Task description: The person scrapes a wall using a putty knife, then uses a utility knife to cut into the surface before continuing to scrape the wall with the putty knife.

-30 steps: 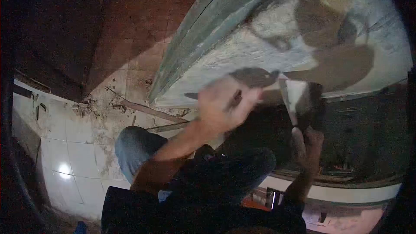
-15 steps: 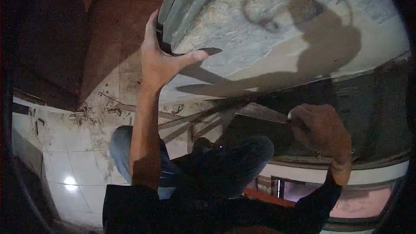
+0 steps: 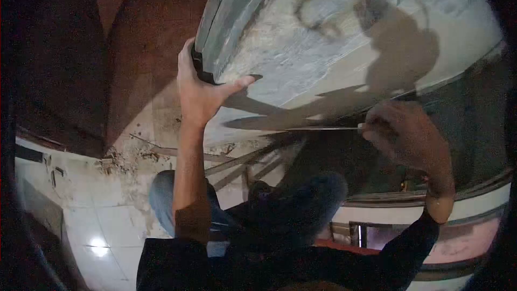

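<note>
Blade [image 3: 326, 128], thin and seen almost edge-on, reaches leftward out of the right hand [image 3: 405, 132], its long axis running nearly level across the view and pointing toward the left forearm [image 3: 189, 172], short of which it ends. The right hand is closed round its near end, the fingers somewhat blurred. It lies to the right of the left hand [image 3: 200, 94] and lower in view, the right hand being the nearer of the two; the hands are well apart. Past the blade, higher in view, slopes a pale smeared surface [image 3: 307, 56], whose lower border passes close above it; whether metal and surface touch, I cannot tell. At that surface's left side the left hand is clamped on a dark flat piece [image 3: 204, 74], thumb stretched out to the right, fingers up beside the grey trim [image 3: 229, 16]; contact with the trim itself is unclear. A large shadow [image 3: 404, 48] falls across the smeared area. Further out, below the blade, are the person's bent knees [image 3: 323, 194], dark strips [image 3: 237, 161] left of them, then crumbled debris [image 3: 145, 153] and pale floor tiles [image 3: 105, 213]
</note>
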Demonstrator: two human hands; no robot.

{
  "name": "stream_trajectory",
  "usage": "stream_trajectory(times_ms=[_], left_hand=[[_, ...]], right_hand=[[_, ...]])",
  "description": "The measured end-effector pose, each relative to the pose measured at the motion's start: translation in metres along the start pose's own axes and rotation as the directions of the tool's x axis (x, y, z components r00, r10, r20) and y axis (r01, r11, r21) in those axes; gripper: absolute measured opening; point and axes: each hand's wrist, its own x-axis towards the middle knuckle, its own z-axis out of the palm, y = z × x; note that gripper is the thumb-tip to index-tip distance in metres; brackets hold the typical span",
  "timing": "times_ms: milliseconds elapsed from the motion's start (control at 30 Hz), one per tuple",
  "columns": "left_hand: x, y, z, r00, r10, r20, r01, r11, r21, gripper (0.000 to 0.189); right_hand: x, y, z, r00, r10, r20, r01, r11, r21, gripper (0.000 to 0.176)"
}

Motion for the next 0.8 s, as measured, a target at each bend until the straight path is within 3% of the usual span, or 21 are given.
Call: stream_trajectory(times_ms=[100, 167, 200, 267, 300, 367, 400, 467, 500, 567, 600, 667, 800], left_hand=[[0.001, 0.001, -0.003, 1.000, 0.011, -0.003, -0.011, 0.999, -0.036, 0.100], [-0.001, 0.002, 0.004, 1.000, 0.016, 0.000, -0.016, 0.999, -0.028, 0.100], [-0.002, 0.003, 0.005, 1.000, 0.003, -0.018, -0.003, 1.000, -0.024, 0.101], [-0.001, 0.001, 0.005, 0.999, -0.003, -0.037, 0.002, 1.000, -0.012, 0.101], [0.000, -0.001, 0.005, 0.999, 0.023, -0.032, -0.023, 1.000, -0.008, 0.102], [0.003, -0.002, 0.006, 0.998, 0.053, -0.026, -0.053, 0.999, -0.005, 0.103], [0.002, -0.002, 0.006, 0.999, 0.027, -0.024, -0.028, 0.999, -0.021, 0.103], [0.001, 0.002, 0.006, 0.999, -0.046, 0.011, 0.048, 0.990, -0.132, 0.102], [0.003, 0.007, 0.007, 0.999, -0.047, 0.014, 0.048, 0.990, -0.129, 0.102], [0.006, 0.013, 0.006, 0.995, -0.096, 0.030, 0.100, 0.973, -0.206, 0.100], [0.007, 0.011, 0.007, 0.999, -0.036, 0.025, 0.041, 0.972, -0.230, 0.098], [0.004, 0.008, 0.006, 0.998, -0.055, 0.037, 0.062, 0.976, -0.208, 0.098], [0.003, 0.004, 0.007, 1.000, -0.018, 0.022, 0.022, 0.986, -0.163, 0.098]], right_hand=[[-0.002, -0.005, -0.008, 0.998, 0.052, -0.040, -0.053, 0.999, -0.014, 0.022], [-0.008, -0.002, -0.005, 0.946, 0.307, -0.105, -0.264, 0.916, 0.302, 0.026], [-0.011, -0.002, -0.004, 0.942, 0.316, -0.108, -0.272, 0.914, 0.303, 0.026], [-0.015, -0.001, 0.003, 0.870, 0.225, -0.438, -0.098, 0.951, 0.294, 0.024], [-0.017, 0.001, 0.010, 0.867, 0.224, -0.445, -0.092, 0.950, 0.298, 0.024], [-0.020, 0.006, 0.025, 0.707, 0.426, -0.565, -0.055, 0.829, 0.556, 0.019], [-0.020, 0.009, 0.034, 0.705, 0.434, -0.561, -0.063, 0.826, 0.560, 0.019], [-0.016, 0.014, 0.054, 0.491, 0.601, -0.630, 0.040, 0.707, 0.706, 0.025], [-0.011, 0.018, 0.066, 0.491, 0.604, -0.629, 0.040, 0.705, 0.708, 0.025], [0.007, 0.020, 0.082, 0.265, 0.747, -0.609, 0.448, 0.464, 0.764, 0.033], [0.016, 0.019, 0.085, 0.273, 0.751, -0.601, 0.449, 0.454, 0.770, 0.033], [0.034, 0.011, 0.094, 0.241, 0.848, -0.473, 0.714, 0.174, 0.678, 0.025], [0.053, -0.015, 0.085, 0.143, 0.837, -0.529, 0.674, 0.309, 0.671, 0.017]])
